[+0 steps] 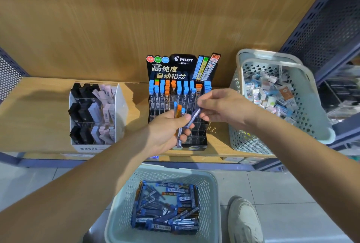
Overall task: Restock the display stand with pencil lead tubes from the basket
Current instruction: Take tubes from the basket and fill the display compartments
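On the wooden shelf (48, 94) stood the black display stand (177, 94), upper rows filled, lower slots empty; the basket (124, 203) of lead tubes (165, 209) sat on the floor below. Left hand (165, 131) gripped a small bunch of tubes (178, 114), right hand (224, 106) pinched one blue tube (192, 118) just in front of the stand.

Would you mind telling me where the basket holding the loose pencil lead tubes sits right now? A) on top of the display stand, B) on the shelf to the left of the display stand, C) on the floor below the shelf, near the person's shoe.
C: the basket of pencil lead tubes rests on the tiled floor below the shelf, beside the shoe.
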